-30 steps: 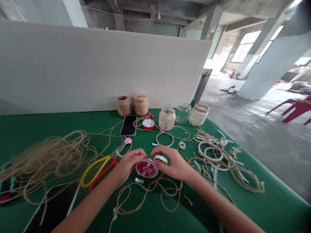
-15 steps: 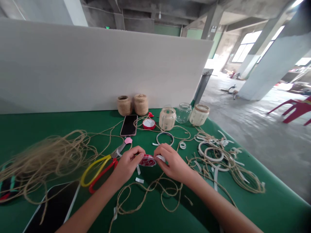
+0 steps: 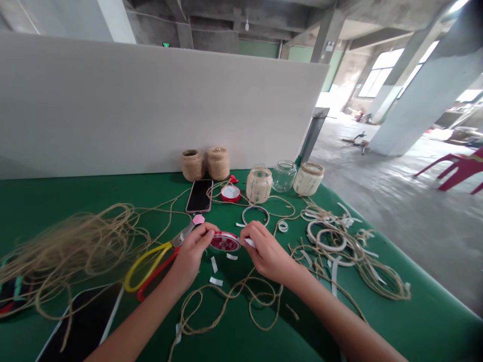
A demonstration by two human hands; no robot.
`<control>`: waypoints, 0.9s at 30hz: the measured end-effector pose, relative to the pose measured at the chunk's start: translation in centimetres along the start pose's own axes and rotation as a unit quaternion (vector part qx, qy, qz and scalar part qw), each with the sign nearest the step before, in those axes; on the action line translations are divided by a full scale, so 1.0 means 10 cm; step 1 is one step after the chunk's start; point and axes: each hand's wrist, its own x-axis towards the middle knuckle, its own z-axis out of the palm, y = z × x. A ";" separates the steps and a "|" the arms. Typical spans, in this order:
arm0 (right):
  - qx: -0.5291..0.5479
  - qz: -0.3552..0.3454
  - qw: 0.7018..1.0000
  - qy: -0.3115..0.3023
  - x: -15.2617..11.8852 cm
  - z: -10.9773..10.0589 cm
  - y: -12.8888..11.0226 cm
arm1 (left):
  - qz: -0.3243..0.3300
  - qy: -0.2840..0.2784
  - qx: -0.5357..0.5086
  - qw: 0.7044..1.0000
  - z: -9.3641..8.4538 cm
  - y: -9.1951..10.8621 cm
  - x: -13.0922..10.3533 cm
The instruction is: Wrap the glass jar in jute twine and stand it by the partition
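Observation:
Over the table's middle, my left hand [image 3: 193, 254] pinches a flat red tape roll [image 3: 225, 242] by its left edge, printed face toward me. My right hand [image 3: 267, 252] is closed at the roll's right edge on a small white tape strip [image 3: 249, 242]; whether it also grips the roll is hidden by the fingers. Below the roll lie small white scraps [image 3: 216, 281]. Beside my left wrist rest scissors [image 3: 154, 264] with one yellow and one red handle. Loops of jute twine [image 3: 207, 329] spread between my forearms.
Farther back stand two twine-wrapped jars [image 3: 218, 163], a clear glass jar [image 3: 284, 176] and two whitish covered jars [image 3: 259, 185]. A phone [image 3: 199, 196] and a red tape roll [image 3: 230, 194] lie before them. Tangled twine [image 3: 86, 246] covers the left; rings and twine [image 3: 332, 236] lie right.
My left hand and the tape roll have shifted slightly left and up, and more of the roll's printed face shows. The right hand has barely moved. Another white scrap is visible below the roll.

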 end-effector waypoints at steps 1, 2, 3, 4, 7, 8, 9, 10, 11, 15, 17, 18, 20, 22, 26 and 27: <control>0.004 0.000 1.000 0.002 0.00 0.00 0.00 | -0.006 0.001 -0.026 1.000 0.00 -0.01 0.00; 0.008 0.001 1.000 0.005 0.00 0.00 0.01 | -0.012 0.001 -0.053 0.999 0.01 -0.01 0.01; 0.013 0.002 1.000 0.008 0.00 0.00 0.01 | -0.017 0.000 -0.078 0.997 0.01 -0.01 0.01; 0.018 0.002 1.000 0.012 0.00 0.00 0.01 | -0.023 0.001 -0.101 0.995 0.01 -0.01 0.02; 0.037 0.002 0.999 0.028 0.00 0.00 0.00 | -0.041 0.018 -0.159 0.986 0.02 0.01 0.03; 0.048 0.001 0.998 0.036 0.00 0.00 -0.01 | -0.047 0.026 -0.177 0.983 0.02 0.01 0.03; 0.062 -0.001 0.997 0.044 0.00 0.00 -0.02 | -0.053 0.035 -0.193 0.979 0.01 0.02 0.04; 0.079 -0.001 0.996 0.052 0.00 0.01 -0.03 | -0.058 0.042 -0.206 0.976 0.01 0.02 0.04; 0.098 0.003 0.993 0.058 0.00 0.01 -0.04 | -0.062 0.046 -0.215 0.973 0.01 0.02 0.04; 0.188 0.058 0.977 0.081 0.00 0.04 -0.06 | -0.069 0.058 -0.236 0.968 0.02 0.02 0.04; 0.215 0.078 0.969 0.091 -0.01 0.06 -0.06 | -0.071 0.070 -0.243 0.965 0.02 0.03 0.04; 0.219 0.082 0.968 0.095 -0.01 0.06 -0.06 | -0.073 0.073 -0.246 0.964 0.02 0.03 0.05; 0.216 0.085 0.967 0.102 -0.01 0.06 -0.06 | -0.079 0.069 -0.250 0.962 0.02 0.03 0.05; 0.216 0.086 0.967 0.104 -0.01 0.06 -0.07 | -0.085 0.055 -0.253 0.962 0.03 0.02 0.05; 0.236 0.092 0.962 0.105 -0.02 0.07 -0.09 | -0.106 0.052 -0.274 0.954 0.03 0.01 0.06; 0.242 0.094 0.960 0.106 -0.02 0.07 -0.09 | -0.117 0.059 -0.284 0.950 0.03 0.01 0.06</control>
